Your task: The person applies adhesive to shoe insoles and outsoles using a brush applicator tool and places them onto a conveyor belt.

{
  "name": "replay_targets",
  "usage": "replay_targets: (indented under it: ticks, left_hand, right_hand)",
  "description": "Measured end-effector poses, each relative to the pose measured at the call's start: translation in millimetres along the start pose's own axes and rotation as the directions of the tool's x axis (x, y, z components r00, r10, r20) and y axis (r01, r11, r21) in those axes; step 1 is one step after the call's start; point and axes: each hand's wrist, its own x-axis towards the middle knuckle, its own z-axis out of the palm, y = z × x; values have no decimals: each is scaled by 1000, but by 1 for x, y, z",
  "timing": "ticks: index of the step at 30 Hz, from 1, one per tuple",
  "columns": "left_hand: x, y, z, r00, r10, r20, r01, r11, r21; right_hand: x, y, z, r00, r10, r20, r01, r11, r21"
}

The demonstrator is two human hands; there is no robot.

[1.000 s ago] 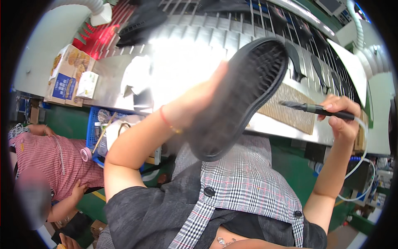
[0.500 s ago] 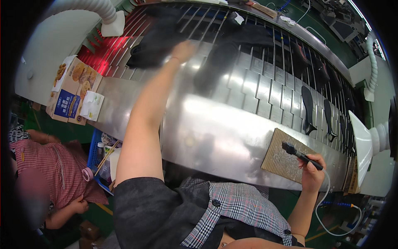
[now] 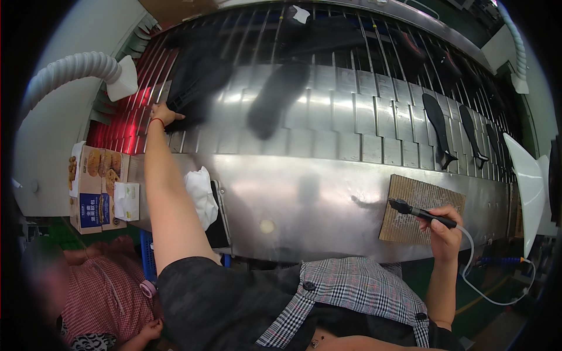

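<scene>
My left hand is stretched far out to the left end of the slatted metal conveyor and grips the edge of a black shoe sole lying there. A second black sole lies on the slats just right of it. My right hand is shut on a black brush tool with a white hose, its tip resting over a brown cardboard pad on the steel ledge.
More black soles ride the conveyor at right. A white cloth lies on the ledge near my left arm. A cardboard box sits at left under a white ribbed duct. A seated person in a checked red top is at lower left.
A second ago my left hand held a black sole up close. That sole is now down on the conveyor, and the hand has reached farther left onto another sole. My right hand lowered the brush to the cardboard.
</scene>
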Motion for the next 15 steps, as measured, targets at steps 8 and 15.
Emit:
replay_targets:
  ticks: [8,15]
  left_hand:
    - [-147,72,-86,679,271,-683,-625,701,-343]
    - [-340,93,-147,889,103,-447,-254,-701,-666]
  right_hand:
    - [-31,-6,-25,995,-94,30,91,991,100]
    - [-43,-25,-9,979,-181,92,132,910,393]
